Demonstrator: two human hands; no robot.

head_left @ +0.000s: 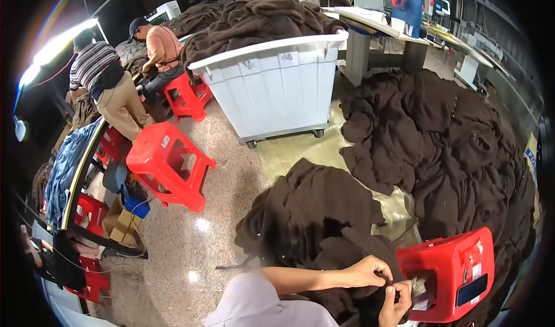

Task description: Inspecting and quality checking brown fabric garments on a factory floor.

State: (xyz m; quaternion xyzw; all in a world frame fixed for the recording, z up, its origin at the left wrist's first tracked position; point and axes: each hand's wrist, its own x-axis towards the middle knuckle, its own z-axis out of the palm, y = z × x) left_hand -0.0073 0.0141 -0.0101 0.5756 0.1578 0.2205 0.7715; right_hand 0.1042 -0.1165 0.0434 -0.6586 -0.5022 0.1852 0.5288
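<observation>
My left hand [370,271] pinches an edge of dark brown fabric [355,249] between thumb and fingertips. Close by, my right hand [396,304] is closed on the same edge, its thumb and fingers nearly meeting the left ones. The cloth hangs from the pinch over my lap; the exact bit between the fingers is too small to make out. Just right of my hands is a red plastic stool [483,249] with a dark phone [472,290] on its top. A heap of brown fabric [306,203] lies in front of me.
A bigger brown fabric pile [439,136] spreads at right on a yellowish sheet [300,153]. Ahead stands a wheeled white bin [274,96], heaped with brown cloth. Left of it are a red stool [167,165] and two people [110,75] at a long table.
</observation>
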